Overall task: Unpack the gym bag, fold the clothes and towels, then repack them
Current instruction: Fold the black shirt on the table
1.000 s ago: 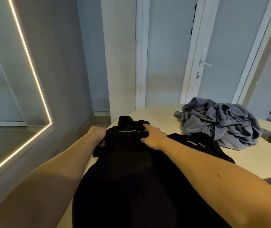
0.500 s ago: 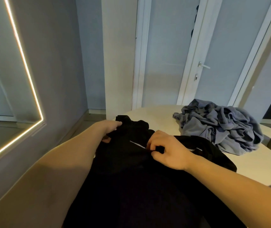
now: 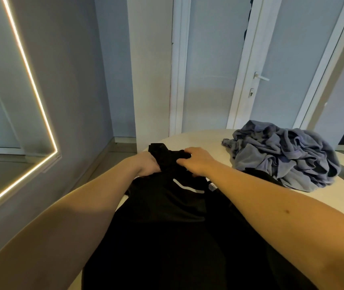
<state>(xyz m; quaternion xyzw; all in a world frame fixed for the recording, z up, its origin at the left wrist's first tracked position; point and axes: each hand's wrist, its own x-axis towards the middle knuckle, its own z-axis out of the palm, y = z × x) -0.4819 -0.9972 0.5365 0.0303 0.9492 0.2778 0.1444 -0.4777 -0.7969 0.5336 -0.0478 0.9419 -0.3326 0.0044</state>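
desk [image 3: 208, 141]: pale, rounded, carries both cloths.
black garment [image 3: 167, 227]: spread along the desk's left part, far end bunched.
blue-grey heap [image 3: 282, 155]: crumpled on the desk, right of the garment.
left grip [image 3: 146, 166]: fingers curled round the garment's far left edge.
right grip [image 3: 198, 162]: clutches the bunched far end.

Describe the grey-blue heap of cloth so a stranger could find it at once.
Look at the pale table in front of the white door. On its right side lies the grey-blue cloth heap, crumpled and unfolded. Its neighbour, the black garment, is dark and stretched out; this heap is pale and bunched.
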